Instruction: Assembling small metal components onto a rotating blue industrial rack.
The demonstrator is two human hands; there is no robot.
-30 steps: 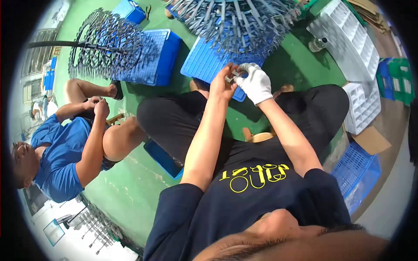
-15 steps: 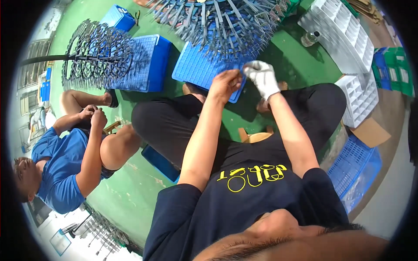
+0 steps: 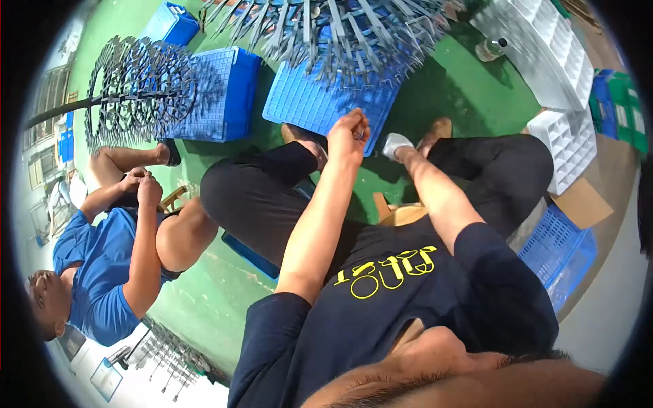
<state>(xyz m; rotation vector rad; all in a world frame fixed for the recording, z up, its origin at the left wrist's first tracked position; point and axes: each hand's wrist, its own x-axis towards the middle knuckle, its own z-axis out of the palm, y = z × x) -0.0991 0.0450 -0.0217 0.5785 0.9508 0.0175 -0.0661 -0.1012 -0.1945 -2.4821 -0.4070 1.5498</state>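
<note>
My bare left hand point(image 3: 349, 134) is raised in front of the blue crate, its fingers curled and pinched together. Whatever it may hold is too small to make out. My right hand point(image 3: 396, 145), in a white glove, hangs lower, between my knees, with its fingers foreshortened and hard to read. Beyond both hands stands a large round rack point(image 3: 340, 41) bristling with grey metal strips. Beneath it lies a blue crate point(image 3: 299, 102) with a gridded surface; my left hand overlaps its near edge in the picture.
At left, a seated person in a blue shirt point(image 3: 102, 251) holds both hands together near a second round rack point(image 3: 139, 92). A blue bin point(image 3: 235, 95) stands behind it. To the right are a bottle point(image 3: 491, 49), white compartment trays point(image 3: 561, 146) and a blue basket point(image 3: 554, 248).
My right hand has pulled away from my left and dropped nearer to my body. My left hand stays near the crate, fingers still curled. The view has shifted slightly.
</note>
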